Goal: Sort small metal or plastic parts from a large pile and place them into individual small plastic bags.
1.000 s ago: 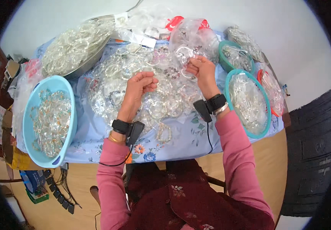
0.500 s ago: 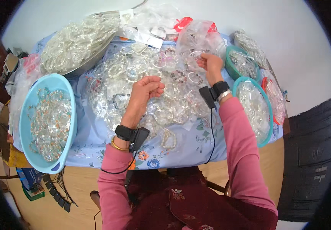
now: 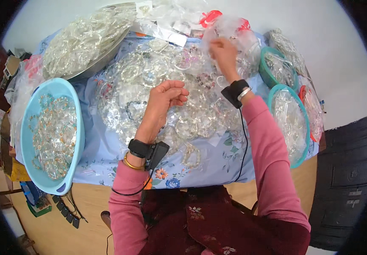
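A wide heap of bracelets in clear plastic bags spreads over the middle of the table. My left hand hovers over the heap, its fingers curled in and pressed together. Whatever it may hold is too small to make out. Farther off to the right, my right hand is bent over the near side of a clear plastic bag with red handles. Its fingers look drawn together and slightly blurred, and I cannot make out anything in them. Dark-beaded bracelets lie below that hand.
On the left stands a light blue basin of bagged bracelets. A large metal tray piled with clear packets sits behind it. Two green baskets and a red-rimmed one line the right side. A blue flowered cloth covers the table.
My right hand has moved away from me and a little left, up against the clear bag. My left hand has shifted slightly right and keeps its curled shape.
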Tool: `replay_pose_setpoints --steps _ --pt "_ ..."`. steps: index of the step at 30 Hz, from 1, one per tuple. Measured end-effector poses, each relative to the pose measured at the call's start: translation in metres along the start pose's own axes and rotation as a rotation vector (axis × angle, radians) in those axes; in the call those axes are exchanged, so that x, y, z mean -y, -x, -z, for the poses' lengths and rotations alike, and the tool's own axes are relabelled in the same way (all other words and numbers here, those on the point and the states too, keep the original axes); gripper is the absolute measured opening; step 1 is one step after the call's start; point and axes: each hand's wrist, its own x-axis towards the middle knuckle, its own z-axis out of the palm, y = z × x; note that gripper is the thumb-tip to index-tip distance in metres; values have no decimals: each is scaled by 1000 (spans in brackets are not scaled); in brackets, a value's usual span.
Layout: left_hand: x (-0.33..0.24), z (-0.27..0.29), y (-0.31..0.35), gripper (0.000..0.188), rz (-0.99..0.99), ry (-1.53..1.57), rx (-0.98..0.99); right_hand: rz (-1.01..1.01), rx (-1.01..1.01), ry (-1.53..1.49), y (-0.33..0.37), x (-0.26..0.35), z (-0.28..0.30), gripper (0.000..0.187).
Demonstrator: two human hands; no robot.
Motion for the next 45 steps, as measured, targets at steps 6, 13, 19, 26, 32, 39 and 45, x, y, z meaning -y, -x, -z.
replay_pose_setpoints --steps 6,13,19,26,32,39,45 --pt "2 -11 -5 18 -18 -7 78 530 283 628 18 -4 -28 26" --pt "0 0 3 19 -20 -35 -17 287 218 427 19 40 3 25" --pt "2 -4 -2 19 -33 -48 32 -12 273 -389 27 73 146 29" --pt "1 -12 5 22 -119 -96 57 -259 -47 -290 138 120 319 30" --pt "3 1 0 24 -106 -103 105 -402 -652 -202 249 56 444 26" --pt "7 7 -8 24 -77 -71 91 -478 -841 -249 274 -18 485 23" --pt "8 -1 -9 20 -87 -90 76 -23 -665 898 199 -68 525 28"
